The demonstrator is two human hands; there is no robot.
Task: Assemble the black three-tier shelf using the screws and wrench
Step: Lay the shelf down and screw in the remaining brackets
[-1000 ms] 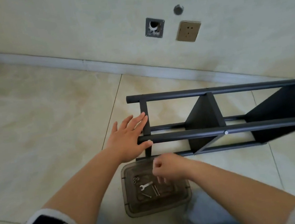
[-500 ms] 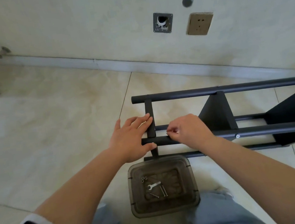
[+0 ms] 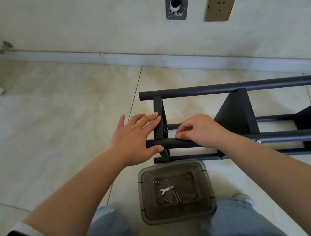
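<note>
Fingers of my left hand [image 3: 134, 139] are lying straight against the end panel [image 3: 159, 124], thumb pressing the near tube [image 3: 173, 144], so I am bracing the shelf [image 3: 236, 116] lying on its side on the floor. Right of that grip, my right hand [image 3: 200, 130] is resting on the same tube, fingertips pinched together beside the panel; whether it is pinching a screw I cannot tell. Below both grips, the tray [image 3: 210, 189] is keeping the wrench [image 3: 165, 190] and spare screws [image 3: 176, 196] within reach.
</note>
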